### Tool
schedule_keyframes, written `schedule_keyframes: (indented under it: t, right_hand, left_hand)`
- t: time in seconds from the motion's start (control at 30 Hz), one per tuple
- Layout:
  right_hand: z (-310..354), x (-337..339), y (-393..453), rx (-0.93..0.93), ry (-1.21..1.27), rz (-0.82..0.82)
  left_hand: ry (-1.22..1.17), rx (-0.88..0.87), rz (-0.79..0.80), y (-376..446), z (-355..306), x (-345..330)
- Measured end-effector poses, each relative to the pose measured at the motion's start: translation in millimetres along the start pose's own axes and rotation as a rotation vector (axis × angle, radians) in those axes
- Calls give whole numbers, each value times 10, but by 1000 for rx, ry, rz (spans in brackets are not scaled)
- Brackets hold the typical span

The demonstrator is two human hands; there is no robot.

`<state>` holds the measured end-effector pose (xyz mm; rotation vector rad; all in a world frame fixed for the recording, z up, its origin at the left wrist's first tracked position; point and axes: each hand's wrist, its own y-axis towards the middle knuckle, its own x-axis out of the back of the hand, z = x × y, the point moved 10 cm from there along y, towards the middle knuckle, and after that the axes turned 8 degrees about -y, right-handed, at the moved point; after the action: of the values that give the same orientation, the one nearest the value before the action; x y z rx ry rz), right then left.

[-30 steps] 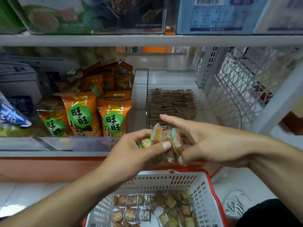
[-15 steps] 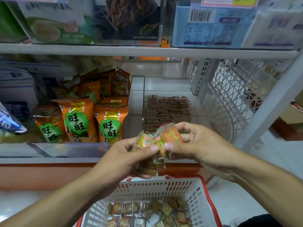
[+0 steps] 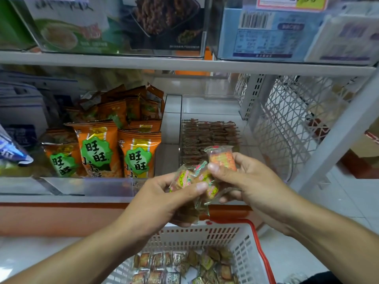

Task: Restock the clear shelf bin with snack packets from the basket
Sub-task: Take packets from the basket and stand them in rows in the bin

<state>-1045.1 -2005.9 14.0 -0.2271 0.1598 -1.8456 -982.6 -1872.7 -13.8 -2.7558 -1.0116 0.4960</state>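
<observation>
My left hand (image 3: pixel 162 201) grips a bunch of small clear-wrapped snack packets (image 3: pixel 191 180) in front of the shelf edge. My right hand (image 3: pixel 246 181) pinches one orange packet (image 3: pixel 221 158) between thumb and fingers, raised just above the bunch. Behind both hands stands the clear shelf bin (image 3: pixel 287 144), with neat rows of brown packets (image 3: pixel 209 138) lying flat inside it. Below, the white basket with a red rim (image 3: pixel 242 242) holds several more small packets (image 3: pixel 184 265).
Orange snack bags (image 3: pixel 114 148) fill the bin to the left behind a clear front lip (image 3: pixel 88 185). A white shelf board (image 3: pixel 184 64) runs overhead with boxes on it. A white wire mesh side panel (image 3: pixel 297 119) and slanted upright stand at the right.
My right hand has taken one orange packet out of the bunch and lifted it a little. The view has tilted upward, so the basket sits lower in the frame.
</observation>
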Motion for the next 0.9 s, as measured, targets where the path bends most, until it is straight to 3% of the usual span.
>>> schedule_keyframes:
  t: [0.2, 0.3, 0.37, 0.53, 0.73, 0.9]
  right_hand:
    - [83, 36, -43, 92, -50, -37]
    - [293, 157, -62, 229, -259, -82]
    - [414, 148, -87, 320, -417, -46]
    - [422, 12, -141, 404, -520, 86]
    - [297, -107, -133, 211, -250, 261]
    - [248, -89, -105, 190, -173, 233]
  left_hand:
    - [-20, 44, 13, 34, 21, -46]
    - [-46, 46, 12, 80, 19, -29]
    - [-54, 46, 14, 99, 14, -16]
    - [-48, 61, 93, 83, 29, -66]
    - [-48, 67, 106, 86, 54, -69]
    - [-45, 64, 87, 102, 46, -39]
